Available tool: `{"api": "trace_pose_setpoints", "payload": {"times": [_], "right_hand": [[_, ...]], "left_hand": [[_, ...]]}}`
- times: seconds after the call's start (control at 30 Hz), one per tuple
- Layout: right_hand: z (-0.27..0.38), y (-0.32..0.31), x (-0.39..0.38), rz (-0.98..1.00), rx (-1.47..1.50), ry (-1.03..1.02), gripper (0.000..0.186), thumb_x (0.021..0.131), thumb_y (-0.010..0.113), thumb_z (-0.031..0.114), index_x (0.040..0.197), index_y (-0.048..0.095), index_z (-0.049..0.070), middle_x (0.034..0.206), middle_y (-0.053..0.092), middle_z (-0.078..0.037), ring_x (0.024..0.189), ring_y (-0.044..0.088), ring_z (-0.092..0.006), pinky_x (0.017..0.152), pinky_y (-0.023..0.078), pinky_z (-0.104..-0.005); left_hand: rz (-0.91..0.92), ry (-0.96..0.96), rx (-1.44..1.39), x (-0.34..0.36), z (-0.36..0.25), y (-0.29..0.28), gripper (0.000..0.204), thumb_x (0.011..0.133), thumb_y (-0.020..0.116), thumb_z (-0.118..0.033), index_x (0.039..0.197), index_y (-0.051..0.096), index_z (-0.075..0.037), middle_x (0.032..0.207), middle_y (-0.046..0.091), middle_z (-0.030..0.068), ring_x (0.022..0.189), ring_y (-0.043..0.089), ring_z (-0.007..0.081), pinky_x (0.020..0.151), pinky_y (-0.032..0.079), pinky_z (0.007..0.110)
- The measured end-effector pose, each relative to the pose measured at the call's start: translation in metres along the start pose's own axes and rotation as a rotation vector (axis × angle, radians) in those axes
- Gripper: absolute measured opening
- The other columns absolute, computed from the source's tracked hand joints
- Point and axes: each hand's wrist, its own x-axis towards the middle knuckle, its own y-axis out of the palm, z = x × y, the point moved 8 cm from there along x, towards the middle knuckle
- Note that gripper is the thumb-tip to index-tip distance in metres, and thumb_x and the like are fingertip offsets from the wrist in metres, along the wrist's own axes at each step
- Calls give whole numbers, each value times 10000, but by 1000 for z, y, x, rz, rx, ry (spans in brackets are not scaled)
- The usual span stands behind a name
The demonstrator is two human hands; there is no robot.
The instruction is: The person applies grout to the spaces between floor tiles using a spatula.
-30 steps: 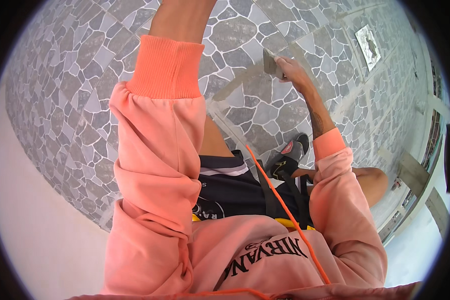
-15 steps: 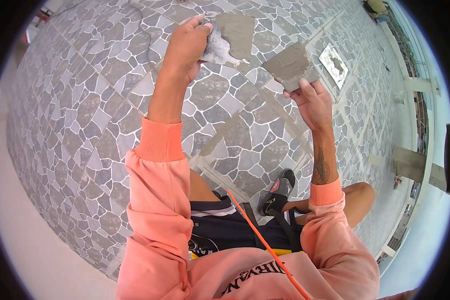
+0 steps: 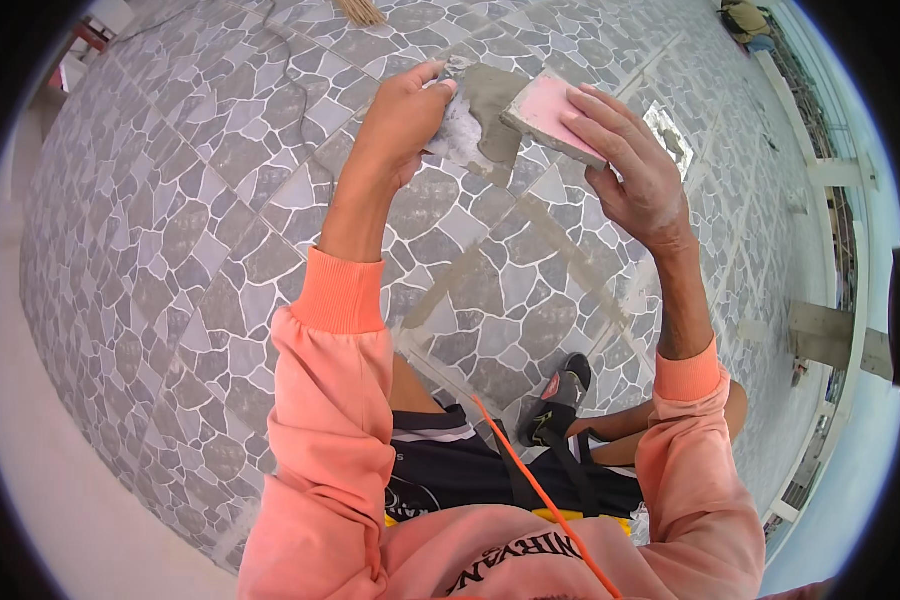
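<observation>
My left hand [image 3: 395, 125] grips the edge of a thin flat plate [image 3: 457, 140], held out over the floor. Wet grey grout [image 3: 495, 100] covers the plate's right side. In my right hand [image 3: 642, 175] is a square pad [image 3: 543, 105], its pink face turned up under my spread-out fingers and its sides smeared grey. The pad's left edge meets or overlaps the grout at the plate's right edge; whether they touch I cannot tell. My thumb is at the pad's lower edge, and its underside is hidden.
Stone-patterned tiles [image 3: 220, 270] cover the floor, with a grey grout smear [image 3: 450, 280] along a joint. A white, grout-stained sheet [image 3: 670, 138] lies beyond my right hand. A thin cable [image 3: 295, 80] and broom bristles [image 3: 360, 12] are farther off. A post [image 3: 820, 333] stands at right.
My right hand has turned the pad over, from its grey grouted face to its pink face, and brought it left against or over the plate. The plate sits slightly lower and farther right.
</observation>
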Motion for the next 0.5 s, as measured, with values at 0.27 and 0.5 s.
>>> {"api": "trace_pose_setpoints", "payload": {"times": [0.27,0.5], "right_hand": [[15,27,5,262,-72,-157,505,684,651,-48,1163,599,101,1226,580,-101,1150,542,-319,912,491,-400],[6,21,3,391,-64,-152,457,703,623,-51,1134,605,98,1164,609,-109,1058,585,-317,874,506,-379]], "left_hand": [[108,29,106,8,6,5,486,941,489,-123,1370,383,81,1176,586,158,985,607,164,802,511,295],[59,5,99,13,17,3,479,936,492,-108,1375,394,58,1096,612,130,881,625,159,742,527,309]]}}
